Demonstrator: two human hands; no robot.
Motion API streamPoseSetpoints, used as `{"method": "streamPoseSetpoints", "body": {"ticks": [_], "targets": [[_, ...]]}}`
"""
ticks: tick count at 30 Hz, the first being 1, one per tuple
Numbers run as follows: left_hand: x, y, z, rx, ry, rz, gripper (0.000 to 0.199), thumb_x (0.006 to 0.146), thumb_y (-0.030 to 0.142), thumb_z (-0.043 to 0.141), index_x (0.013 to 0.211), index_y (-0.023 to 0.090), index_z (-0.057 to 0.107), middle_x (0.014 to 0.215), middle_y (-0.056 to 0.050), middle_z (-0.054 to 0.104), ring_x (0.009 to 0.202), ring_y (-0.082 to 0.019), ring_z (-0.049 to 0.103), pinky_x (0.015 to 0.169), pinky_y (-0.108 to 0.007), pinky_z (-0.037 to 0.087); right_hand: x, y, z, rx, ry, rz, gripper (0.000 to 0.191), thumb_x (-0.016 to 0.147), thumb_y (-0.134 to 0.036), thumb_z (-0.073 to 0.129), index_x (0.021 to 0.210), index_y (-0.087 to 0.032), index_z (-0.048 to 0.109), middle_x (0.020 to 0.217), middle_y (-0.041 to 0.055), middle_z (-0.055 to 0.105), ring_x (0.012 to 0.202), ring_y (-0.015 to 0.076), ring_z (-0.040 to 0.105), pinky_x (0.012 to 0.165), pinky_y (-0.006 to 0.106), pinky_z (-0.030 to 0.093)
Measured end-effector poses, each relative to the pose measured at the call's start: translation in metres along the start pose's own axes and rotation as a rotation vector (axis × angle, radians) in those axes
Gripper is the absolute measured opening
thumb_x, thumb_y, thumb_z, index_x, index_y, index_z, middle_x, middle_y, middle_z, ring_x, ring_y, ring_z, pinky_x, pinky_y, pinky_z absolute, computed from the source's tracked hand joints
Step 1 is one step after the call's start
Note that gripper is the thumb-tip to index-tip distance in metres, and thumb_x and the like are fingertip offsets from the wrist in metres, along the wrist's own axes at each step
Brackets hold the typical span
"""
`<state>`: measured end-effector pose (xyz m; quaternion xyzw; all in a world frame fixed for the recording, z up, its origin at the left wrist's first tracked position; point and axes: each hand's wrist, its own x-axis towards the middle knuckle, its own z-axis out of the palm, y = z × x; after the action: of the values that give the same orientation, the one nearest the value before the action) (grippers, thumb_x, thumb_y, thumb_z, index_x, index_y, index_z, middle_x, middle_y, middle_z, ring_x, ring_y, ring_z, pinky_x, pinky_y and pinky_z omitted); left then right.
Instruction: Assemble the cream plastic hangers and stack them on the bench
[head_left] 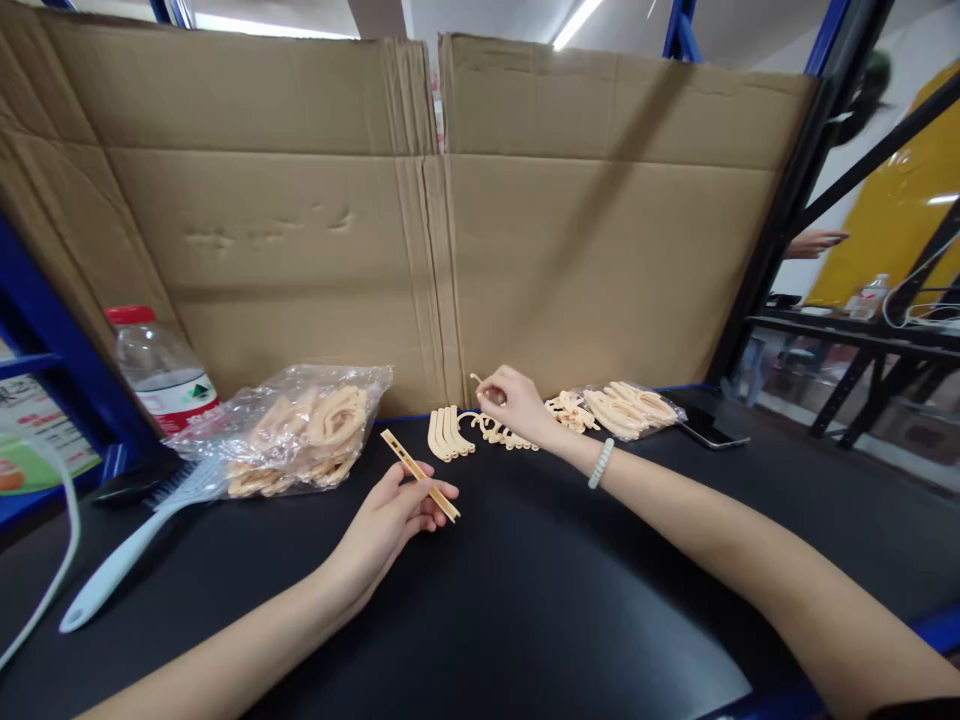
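Observation:
My left hand (409,505) is closed round a narrow pale strip (420,474) with slots along it, tilted down to the right above the black table. Further back, my right hand (514,402) pinches a small thin cream-coloured piece (475,378), whose tip pokes out past the fingers. Just left of that hand lies a row of several curved cream strips (448,434) side by side. Small hook-shaped pieces (504,434) lie under and beside the right hand, partly hidden by it. More small cream pieces (570,411) sit right of the wrist.
A clear bag of cream parts (307,430) lies at the left, next to a pale blue hairbrush (142,545) and a red-capped bottle (161,370). At the right are another bag (630,410) and a phone (709,428). Cardboard (300,250) stands behind; another person's hand (816,242) shows far right.

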<state>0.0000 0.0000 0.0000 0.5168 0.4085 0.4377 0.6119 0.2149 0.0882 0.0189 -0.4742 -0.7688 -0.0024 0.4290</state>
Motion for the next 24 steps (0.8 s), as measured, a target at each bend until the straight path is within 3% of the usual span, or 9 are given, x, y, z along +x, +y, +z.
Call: {"method": "streamPoseSetpoints", "body": {"ticks": [5,9,12,15,20,24], "targets": [[-0.003,-0.004,0.003,-0.001,0.0,0.075,0.038,0.073,0.038,0.069,0.095,0.018,0.045,0.077,-0.003,0.069,0.061,-0.013,0.059,0.062,-0.027,0.045,-0.009,-0.009,-0.019,0.219,0.15,0.152,0.017,0.087,-0.028,0.05,0.087,-0.017,0.062,0.065,-0.0016,0.054,0.06,0.0123,0.054,0.06,0.026,0.044],[-0.006,-0.004,0.008,-0.001,-0.007,0.083,0.043,0.069,0.038,0.074,0.096,0.018,0.045,0.076,-0.002,0.067,0.063,-0.013,0.059,0.064,-0.027,0.047,-0.037,-0.032,-0.033,0.568,0.04,0.281,0.023,0.09,-0.039,0.047,0.096,-0.019,0.055,0.047,-0.0077,0.049,0.042,0.0124,0.056,0.044,0.022,0.041],[-0.006,-0.004,0.011,0.01,-0.011,0.096,0.046,0.066,0.035,0.078,0.095,0.018,0.047,0.077,-0.001,0.065,0.065,-0.013,0.059,0.065,-0.027,0.047,-0.061,-0.049,-0.037,0.906,-0.075,0.45,0.029,0.084,-0.045,0.057,0.096,-0.02,0.052,0.062,-0.0016,0.064,0.053,0.0158,0.067,0.045,0.021,0.046],[-0.007,-0.005,0.013,0.041,-0.036,0.125,0.046,0.064,0.033,0.08,0.094,0.018,0.049,0.079,-0.001,0.064,0.068,-0.015,0.06,0.067,-0.028,0.048,-0.079,-0.06,-0.037,1.064,-0.111,0.552,0.033,0.075,-0.043,0.07,0.092,-0.018,0.057,0.08,0.0041,0.069,0.066,0.0164,0.069,0.056,0.024,0.053],[-0.01,-0.007,0.013,0.124,-0.058,0.154,0.038,0.065,0.031,0.079,0.091,0.02,0.054,0.08,0.0,0.062,0.076,-0.015,0.06,0.074,-0.028,0.049,-0.093,-0.06,-0.03,1.158,-0.035,0.598,0.027,0.068,-0.034,0.079,0.083,-0.016,0.067,0.078,0.0028,0.066,0.067,0.0129,0.064,0.064,0.027,0.055],[-0.013,-0.008,0.011,0.234,-0.108,0.172,0.023,0.07,0.031,0.076,0.083,0.019,0.06,0.081,0.0,0.061,0.075,-0.013,0.058,0.069,-0.023,0.046,-0.098,-0.054,-0.022,1.166,-0.03,0.649,0.025,0.069,-0.035,0.078,0.078,-0.013,0.07,0.081,0.0052,0.066,0.069,0.013,0.063,0.064,0.028,0.055]]}}
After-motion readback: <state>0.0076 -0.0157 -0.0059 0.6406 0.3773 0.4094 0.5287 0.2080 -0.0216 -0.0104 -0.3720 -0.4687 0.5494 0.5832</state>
